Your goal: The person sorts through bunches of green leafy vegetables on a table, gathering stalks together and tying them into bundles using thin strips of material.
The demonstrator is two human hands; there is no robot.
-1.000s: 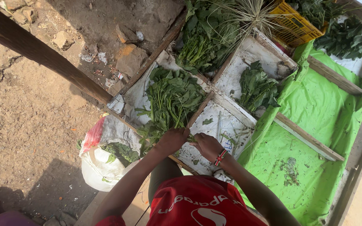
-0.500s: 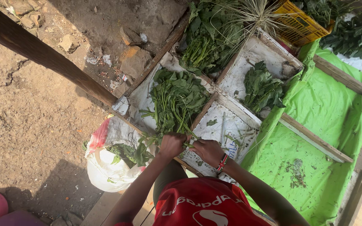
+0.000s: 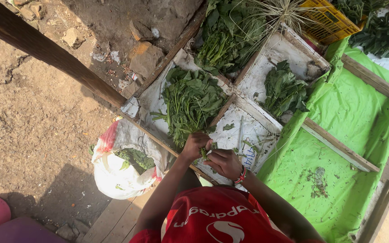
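Observation:
My left hand (image 3: 195,145) is closed around the stem ends of a bunch of leafy greens (image 3: 190,101) that lies in a white-lined wooden compartment (image 3: 146,102). My right hand (image 3: 223,162), with a beaded band at the wrist, is curled against the left one and pinches the same green stems at their cut ends. Both hands meet over the wooden divider (image 3: 219,114) between two compartments. The compartment on the right (image 3: 248,130) holds only a few loose stems and leaf scraps.
More greens fill compartments behind: a pile (image 3: 228,38) and a smaller heap (image 3: 284,87). A yellow crate (image 3: 332,20) stands at the back. Bright green sheeting (image 3: 343,130) covers the stall at right. A white sack (image 3: 118,173) with greens sits on dirt ground beside a wooden pole (image 3: 46,51).
My hands have drawn closer together and shifted slightly right along the bunch's stems. The loose greens that hung toward the sack under my left hand are gone from there.

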